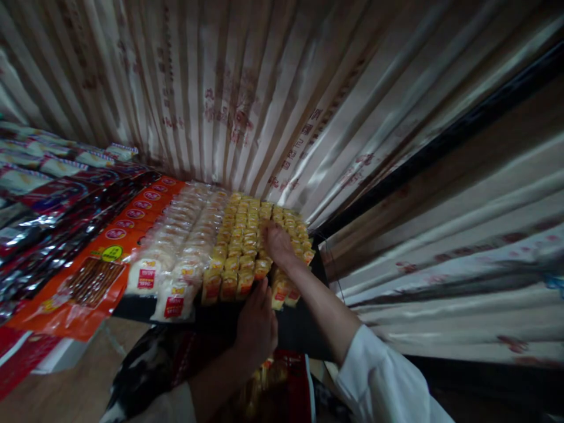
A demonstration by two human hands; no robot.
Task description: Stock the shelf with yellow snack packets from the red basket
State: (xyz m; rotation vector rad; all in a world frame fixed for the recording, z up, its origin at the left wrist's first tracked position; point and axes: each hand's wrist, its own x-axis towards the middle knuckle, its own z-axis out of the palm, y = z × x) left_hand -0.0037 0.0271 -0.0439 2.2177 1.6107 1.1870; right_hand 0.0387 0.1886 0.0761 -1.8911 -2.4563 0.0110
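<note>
Small yellow wrapped snack packets (233,249) stand in tight rows on a black shelf. My right hand (278,244) reaches over the rows, fingers curled down among the packets toward the back; what they grip is hidden. A dark gap shows between the rows, just below that hand. My left hand (258,322) is at the shelf's front edge by this gap, its fingers stretched upward beside the front packets and nothing visible in them. To the left lie two rows of white round packets (174,302) with red labels.
An orange snack bag (94,279) and rows of dark red shiny packages (57,217) lie farther left. Pale pleated printed sheeting (247,106) rises behind, with a black bar (409,170) at right. Below the shelf is a red box (297,376) with yellow packets.
</note>
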